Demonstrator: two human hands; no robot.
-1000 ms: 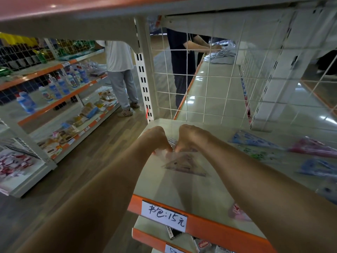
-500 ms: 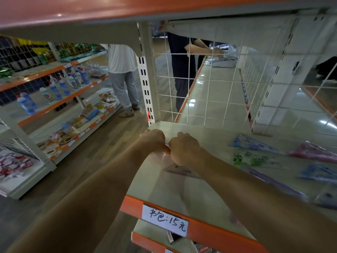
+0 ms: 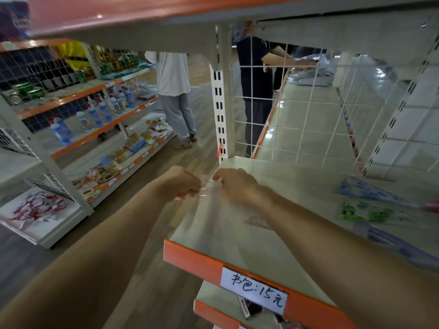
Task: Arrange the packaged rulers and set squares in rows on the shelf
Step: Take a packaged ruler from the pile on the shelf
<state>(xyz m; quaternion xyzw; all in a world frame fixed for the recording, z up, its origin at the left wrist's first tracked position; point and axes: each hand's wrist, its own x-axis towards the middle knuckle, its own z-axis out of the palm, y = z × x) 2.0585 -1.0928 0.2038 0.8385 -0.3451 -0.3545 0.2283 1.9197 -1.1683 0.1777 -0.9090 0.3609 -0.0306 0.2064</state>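
A clear packet with a set square (image 3: pixel 255 220) lies on the cream shelf (image 3: pixel 213 236), near its left end. My left hand (image 3: pixel 183 184) and my right hand (image 3: pixel 234 184) both pinch the packet's clear top edge over the shelf's left rim. My right forearm crosses over most of the packet. More packaged set squares lie to the right: a blue one (image 3: pixel 373 192), a green one (image 3: pixel 370 212) and a purple ruler pack (image 3: pixel 392 241).
An orange shelf lip with a handwritten price label (image 3: pixel 254 289) runs along the front. A white wire grid (image 3: pixel 297 129) and an upright post (image 3: pixel 219 110) close the shelf's left end. Two people (image 3: pixel 174 96) stand in the aisle. A shelf board hangs overhead.
Both hands have drawn the packet's top edge left toward the shelf's end, and the view has swung left and closer.
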